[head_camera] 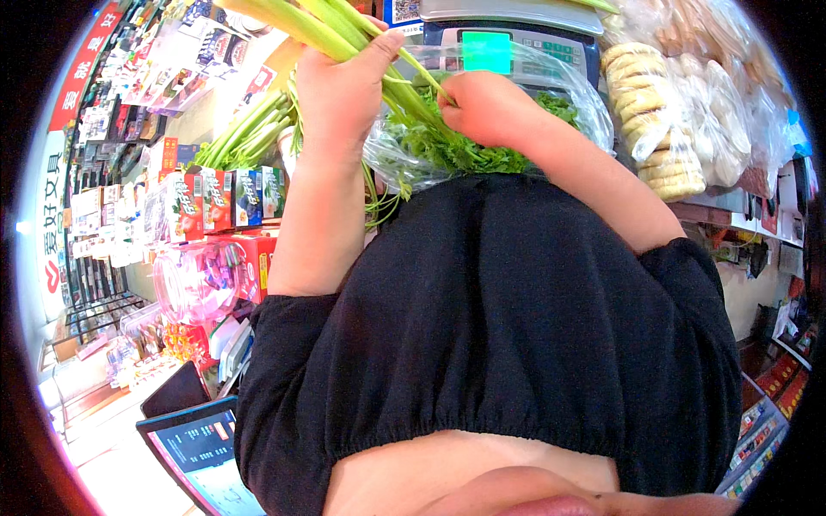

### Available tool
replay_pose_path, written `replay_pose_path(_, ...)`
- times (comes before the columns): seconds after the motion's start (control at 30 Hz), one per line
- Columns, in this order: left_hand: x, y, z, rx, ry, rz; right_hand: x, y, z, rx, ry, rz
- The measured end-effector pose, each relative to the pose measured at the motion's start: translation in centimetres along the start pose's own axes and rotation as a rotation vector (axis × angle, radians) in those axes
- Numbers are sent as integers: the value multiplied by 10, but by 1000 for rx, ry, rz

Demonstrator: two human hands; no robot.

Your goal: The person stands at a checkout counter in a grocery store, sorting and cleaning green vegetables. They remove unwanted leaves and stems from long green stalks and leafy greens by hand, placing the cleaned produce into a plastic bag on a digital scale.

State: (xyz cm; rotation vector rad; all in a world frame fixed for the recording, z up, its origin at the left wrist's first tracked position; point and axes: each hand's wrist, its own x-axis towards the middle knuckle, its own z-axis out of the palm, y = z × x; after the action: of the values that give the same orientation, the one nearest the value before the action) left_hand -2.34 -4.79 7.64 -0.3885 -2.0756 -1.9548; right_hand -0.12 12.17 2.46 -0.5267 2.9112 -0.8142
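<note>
My left hand [352, 87] grips a bunch of pale green celery stalks [326, 29], thick ends pointing up and to the left. The leafy tops [477, 155] hang down to the right, over or inside a clear plastic bag [590, 116]; which of the two I cannot tell. My right hand [477, 106] is closed around one thin celery stem [426, 74] that branches off the bunch. Just beyond the bag stands a weighing scale [539, 39] with a lit green display. Some thin stems [381, 200] trail below the bag.
More celery [248, 132] lies to the left, behind small printed cartons [222, 200]. A pink clear plastic jar [193, 280] and a monitor [200, 451] stand lower left. Bagged round flat breads [645, 109] and other bagged food [716, 122] crowd the right side.
</note>
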Motion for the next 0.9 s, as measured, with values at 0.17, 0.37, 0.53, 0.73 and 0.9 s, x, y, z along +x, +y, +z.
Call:
replay_pose_path(0.17, 6, -1, -9, -41, 7, -42, -15, 34, 7, 474, -128, 56)
replay_pose_path(0.37, 9, 4, -4, -91, 107, -70, -34, 48, 10, 711, -83, 119)
replay_pose_path(0.53, 12, 0, -6, -58, 95, -38, -39, 53, 13, 740, -70, 94)
replay_pose_path(0.73, 12, -1, -9, -82, 102, -26, -40, 51, 7, 548, -92, 101)
replay_pose_path(0.9, 11, -3, -11, -155, 113, -6, -39, 56, 17, 670, -40, 42)
